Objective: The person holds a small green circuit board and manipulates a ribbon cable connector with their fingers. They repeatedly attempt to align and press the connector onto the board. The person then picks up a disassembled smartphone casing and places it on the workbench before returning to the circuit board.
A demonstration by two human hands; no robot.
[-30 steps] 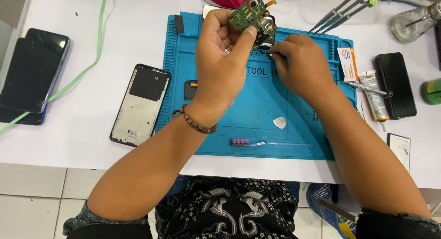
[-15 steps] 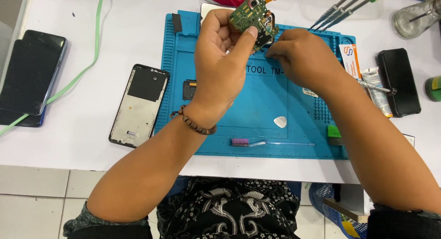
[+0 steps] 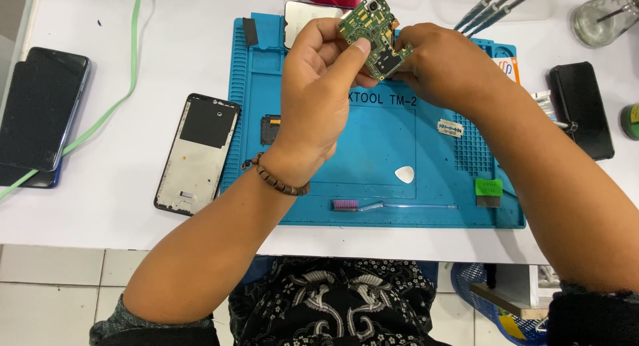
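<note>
A small green phone circuit board is held up above the blue repair mat. My left hand grips its left edge between thumb and fingers. Pinching the board's right side is my right hand, fingers closed on it. Both hands hover over the mat's upper middle. A brown bead bracelet sits on my left wrist.
On the mat lie a white pick, a purple-bristled brush, a razor blade, a green-handled scraper and a small black part. A phone frame and dark phones lie left; a black phone and tweezers lie right.
My right hand has moved up from beside the board and now pinches its right side. The board stays raised in my left hand.
</note>
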